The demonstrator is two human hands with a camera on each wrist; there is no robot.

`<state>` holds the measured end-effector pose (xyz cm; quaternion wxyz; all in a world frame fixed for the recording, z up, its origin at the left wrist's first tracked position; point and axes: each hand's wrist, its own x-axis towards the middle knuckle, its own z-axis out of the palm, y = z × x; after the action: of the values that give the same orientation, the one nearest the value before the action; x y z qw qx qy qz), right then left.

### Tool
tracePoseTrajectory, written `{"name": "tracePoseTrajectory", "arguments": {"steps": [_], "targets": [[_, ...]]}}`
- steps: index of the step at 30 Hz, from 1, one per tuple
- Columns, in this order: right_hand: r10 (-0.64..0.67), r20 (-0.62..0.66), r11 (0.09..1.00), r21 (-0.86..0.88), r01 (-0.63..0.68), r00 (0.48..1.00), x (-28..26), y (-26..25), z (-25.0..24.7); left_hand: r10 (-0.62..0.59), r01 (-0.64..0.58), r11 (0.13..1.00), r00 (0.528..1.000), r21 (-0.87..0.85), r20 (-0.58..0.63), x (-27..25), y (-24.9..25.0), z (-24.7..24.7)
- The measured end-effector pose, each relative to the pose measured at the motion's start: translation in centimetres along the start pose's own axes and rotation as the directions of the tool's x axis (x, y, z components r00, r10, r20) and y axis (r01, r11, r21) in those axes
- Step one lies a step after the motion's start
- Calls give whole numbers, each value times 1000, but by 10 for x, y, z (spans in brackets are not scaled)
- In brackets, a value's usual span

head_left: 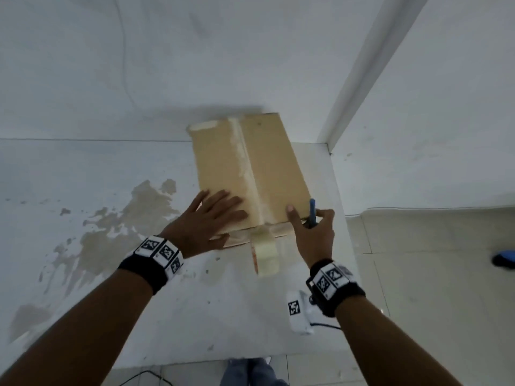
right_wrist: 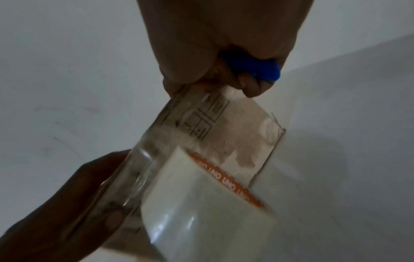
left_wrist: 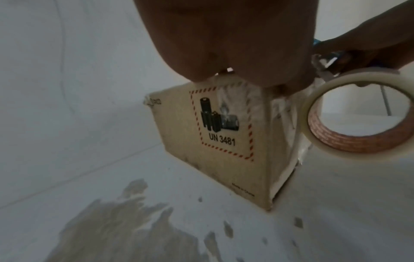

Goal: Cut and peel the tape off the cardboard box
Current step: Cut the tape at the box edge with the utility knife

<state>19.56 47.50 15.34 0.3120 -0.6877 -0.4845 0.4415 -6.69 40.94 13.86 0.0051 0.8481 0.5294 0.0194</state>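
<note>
Item: brown cardboard box, standing on the stained white table against the wall. Pale clear tape strip runs the whole top seam, uncut by my judgement; its near end hangs over the front edge to a cream tape roll with an orange-printed core beside the box. Progress: nothing peeled; the cutting and the peeling both remain.

Left hand: fingers straight and spread, pressing flat on the box top just left of the seam, thumb at the near edge.

Right hand: curled round a blue-handled cutter at the near right corner (blade not discernible), index finger stretched onto the top.
</note>
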Motion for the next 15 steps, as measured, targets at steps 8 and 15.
{"name": "tracePoseTrajectory", "arguments": {"steps": [8, 15], "targets": [[52, 26, 991, 125, -55, 998, -24, 4, -5, -182, 193, 977, 977, -95, 106, 25, 8, -1], [-7, 362, 923, 361, -133, 932, -65, 21, -31, -194, 206, 971, 976, -125, 102, 23, 10, -1]]}}
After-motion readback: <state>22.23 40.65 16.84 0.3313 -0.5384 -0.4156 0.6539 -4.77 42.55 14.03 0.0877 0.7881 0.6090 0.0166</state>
